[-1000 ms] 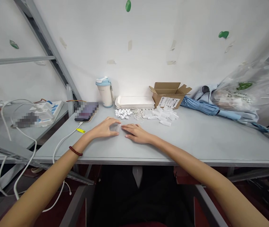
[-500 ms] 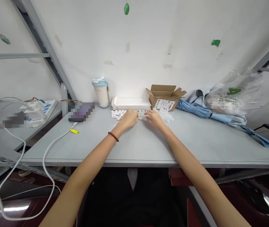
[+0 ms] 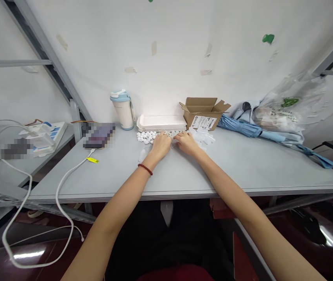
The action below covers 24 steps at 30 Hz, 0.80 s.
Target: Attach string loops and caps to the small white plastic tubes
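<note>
My left hand (image 3: 162,144), with a dark red bead bracelet on its wrist, is over the table among small white parts. Its fingers are curled closed at the tips. Close beside it my right hand (image 3: 186,143) has its fingers drawn together too, and the fingertips of both hands nearly meet. What they pinch is too small and too hidden to name. Left of them lies a pile of small white pieces (image 3: 145,137). Clear plastic bags (image 3: 202,136) spread out to the right of my right hand. A translucent flat piece (image 3: 143,154) lies by my left wrist.
Behind the hands stand stacked white trays (image 3: 161,122) and an open cardboard box (image 3: 204,115). A cup with a blue lid (image 3: 122,110) and a phone on a white cable (image 3: 99,136) are to the left. A folded blue umbrella (image 3: 239,127) and a plastic bag (image 3: 286,113) lie right.
My hands have come closer together, the right one moving left to the left fingertips. The translucent piece by my left wrist now shows. The view has tipped slightly downward.
</note>
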Available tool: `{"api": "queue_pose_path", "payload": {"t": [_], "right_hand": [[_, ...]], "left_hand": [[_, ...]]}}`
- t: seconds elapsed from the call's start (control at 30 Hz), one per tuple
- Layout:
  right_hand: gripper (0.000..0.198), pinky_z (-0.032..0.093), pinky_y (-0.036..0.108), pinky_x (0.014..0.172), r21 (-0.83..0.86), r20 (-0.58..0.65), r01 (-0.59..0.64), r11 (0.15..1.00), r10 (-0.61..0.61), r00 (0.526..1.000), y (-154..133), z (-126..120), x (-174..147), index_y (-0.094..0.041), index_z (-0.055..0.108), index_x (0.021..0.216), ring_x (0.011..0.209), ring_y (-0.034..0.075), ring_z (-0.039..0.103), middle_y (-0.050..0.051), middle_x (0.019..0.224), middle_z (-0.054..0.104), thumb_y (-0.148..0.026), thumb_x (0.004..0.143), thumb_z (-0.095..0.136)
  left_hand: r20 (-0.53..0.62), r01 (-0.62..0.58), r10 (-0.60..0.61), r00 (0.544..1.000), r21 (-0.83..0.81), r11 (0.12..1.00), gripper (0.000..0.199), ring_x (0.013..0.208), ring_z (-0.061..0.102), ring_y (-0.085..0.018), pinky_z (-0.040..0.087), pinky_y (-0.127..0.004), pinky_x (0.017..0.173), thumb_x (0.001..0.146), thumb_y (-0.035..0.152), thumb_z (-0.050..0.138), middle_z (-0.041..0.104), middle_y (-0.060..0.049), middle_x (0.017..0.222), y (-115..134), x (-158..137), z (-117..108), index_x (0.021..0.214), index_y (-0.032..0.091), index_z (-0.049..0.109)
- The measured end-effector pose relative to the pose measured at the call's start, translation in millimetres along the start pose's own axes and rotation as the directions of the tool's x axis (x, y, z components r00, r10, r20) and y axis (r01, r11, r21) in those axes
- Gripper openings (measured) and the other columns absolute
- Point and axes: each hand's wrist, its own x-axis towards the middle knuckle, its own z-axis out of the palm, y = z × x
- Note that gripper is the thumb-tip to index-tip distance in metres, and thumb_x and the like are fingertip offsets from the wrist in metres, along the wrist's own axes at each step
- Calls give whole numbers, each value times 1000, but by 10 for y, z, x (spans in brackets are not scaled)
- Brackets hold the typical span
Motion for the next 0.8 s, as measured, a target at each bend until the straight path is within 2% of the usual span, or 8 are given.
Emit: {"api": "queue_pose_path", "payload": {"t": [0.13, 0.27, 0.37, 0.43, 0.57, 0.67, 0.73, 0.8], "right_hand": [[36, 32, 38, 82, -22, 9, 3, 1000, -3, 1000, -18, 15, -14, -11, 61, 109, 105, 29, 49, 16, 109, 63, -2, 79, 42], [34, 34, 37, 82, -5, -34, 50, 999, -50, 998, -21, 47, -19, -11, 62, 105, 103, 27, 52, 15, 106, 64, -2, 78, 43], [32, 37, 37, 84, 89, -132, 74, 993, -61, 989, -14, 74, -8, -13, 62, 104, 103, 26, 53, 14, 106, 65, -2, 79, 45], [30, 41, 36, 85, 198, -213, 80, 977, -37, 976, -6, 93, 4, -13, 62, 106, 102, 25, 55, 13, 107, 66, -5, 80, 48], [24, 45, 36, 87, 411, -346, 94, 907, 59, 936, -2, 121, 20, -14, 62, 103, 97, 23, 60, 11, 103, 68, -11, 81, 53], [21, 48, 36, 85, 539, -356, 82, 838, 138, 924, -14, 127, 18, -15, 63, 99, 93, 22, 63, 10, 100, 69, -14, 80, 55], [20, 50, 36, 81, 602, -337, 65, 796, 180, 924, -23, 125, 14, -16, 63, 98, 90, 21, 64, 9, 99, 70, -16, 79, 56], [18, 52, 35, 76, 653, -316, 42, 756, 222, 922, -35, 121, 10, -16, 64, 95, 87, 20, 65, 8, 98, 70, -18, 79, 56]], "left_hand": [[-18, 42, -42, 999, -7, 999, 25, 100, 50, -32, 44, -43, 78, 82, 7, 42, 64, -17, 83, 1, -19, -2, 79, 11, 67], [-76, 67, -74, 994, -90, 994, 25, 99, 50, -30, 44, -41, 80, 84, 10, 42, 64, -14, 84, -2, -29, -12, 80, 14, 67], [-165, 115, -152, 974, -215, 970, 23, 98, 51, -27, 43, -39, 83, 84, 12, 43, 65, -13, 90, 5, -23, -15, 88, 13, 66], [-233, 161, -260, 937, -373, 914, 23, 92, 55, -24, 44, -37, 83, 82, 11, 45, 66, -11, 92, 5, -12, -28, 93, 13, 65], [-274, 163, -451, 849, -677, 718, 24, 76, 60, -16, 47, -30, 76, 79, 9, 47, 67, -8, 89, -15, 9, -86, 94, 12, 65], [-223, 150, -573, 788, -834, 531, 19, 75, 61, -15, 47, -28, 76, 75, 8, 51, 68, -7, 85, -42, 17, -129, 86, 12, 66], [-136, 135, -638, 758, -924, 358, 15, 70, 60, -13, 48, -28, 74, 72, 8, 55, 67, -5, 77, -62, 22, -151, 82, 11, 67], [-18, 97, -667, 744, -986, 136, 12, 63, 58, -11, 48, -28, 72, 68, 8, 61, 64, -2, 68, -79, 26, -172, 78, 11, 66]]}}
